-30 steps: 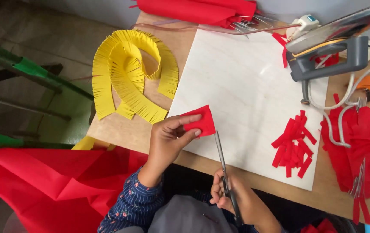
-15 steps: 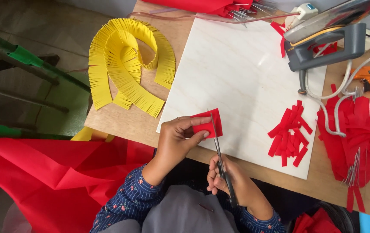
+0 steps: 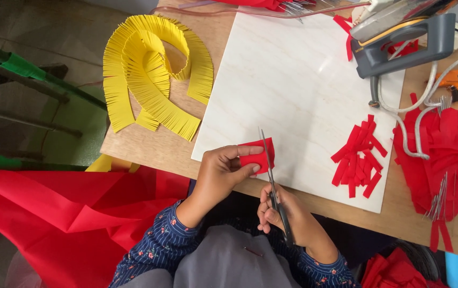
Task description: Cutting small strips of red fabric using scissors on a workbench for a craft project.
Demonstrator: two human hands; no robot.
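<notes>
Scissors [image 3: 269, 169] run long and narrow, tips pointing to the far side of the table, handles near the body. The right hand [image 3: 282, 213] is wrapped around those handles, fingers closed through the loops. The blades cross the right edge of a small red paper piece [image 3: 258, 156], which sits over the near edge of the white board [image 3: 293, 80]. The left hand [image 3: 221, 173] pinches that red piece from the left, thumb below, fingers on top. So: paper just left of the blades, just beyond the right hand. Cut red strips [image 3: 358, 157] lie in a pile to the right on the board. Yellow fringed paper [image 3: 149, 74] curls at far left.
</notes>
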